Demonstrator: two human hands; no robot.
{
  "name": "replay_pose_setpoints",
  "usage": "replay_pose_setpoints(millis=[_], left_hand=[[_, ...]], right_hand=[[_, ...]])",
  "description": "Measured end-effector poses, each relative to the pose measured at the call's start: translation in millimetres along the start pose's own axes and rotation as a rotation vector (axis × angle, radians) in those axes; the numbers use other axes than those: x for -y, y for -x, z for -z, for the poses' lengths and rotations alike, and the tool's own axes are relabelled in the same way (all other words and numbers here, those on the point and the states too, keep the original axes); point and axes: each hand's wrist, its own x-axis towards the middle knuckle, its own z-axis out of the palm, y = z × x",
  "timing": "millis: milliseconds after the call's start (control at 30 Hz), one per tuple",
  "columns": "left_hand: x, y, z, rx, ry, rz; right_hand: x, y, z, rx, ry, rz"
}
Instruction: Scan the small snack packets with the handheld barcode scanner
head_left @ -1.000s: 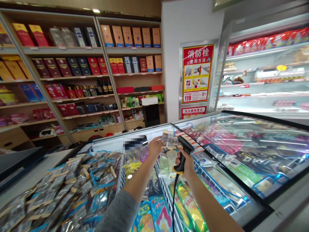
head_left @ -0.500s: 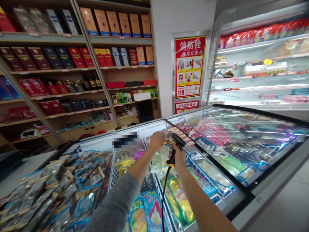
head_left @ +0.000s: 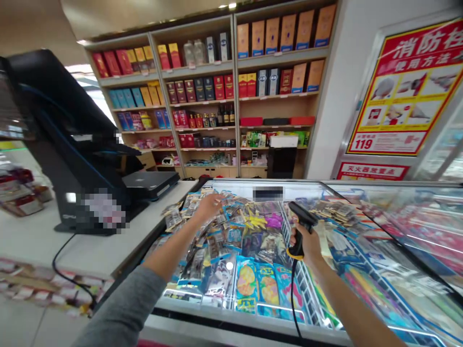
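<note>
Gripping barcode scanner w/ R hand, L hand by blue-edged pkts, nr far-left corner of chest freezer, L grip unclear.

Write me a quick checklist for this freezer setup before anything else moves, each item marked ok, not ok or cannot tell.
1. Scanner held securely: ok, the right-hand grip is closed around its handle.
2. Scanner cord free: ok, it hangs down with no visible snag.
3. Left-hand grip at the packet pile: ok, it is over the far part.
4. Packet held in the left-hand grip: cannot tell, the fingertips blend into the pile.
5. Pile neatly arranged: not ok, packets overlap at mixed angles.
6. Scanner window aimed at a packet: cannot tell, it is hidden from view.
</note>
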Motion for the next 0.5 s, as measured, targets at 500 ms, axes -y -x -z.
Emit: replay_pose_setpoints(millis=[500], left_hand=[[167, 58, 63.3, -0.149, -0.283, 0.719]], right_hand=[[-112, 93, -211, 0.602, 0.334, -0.141]])
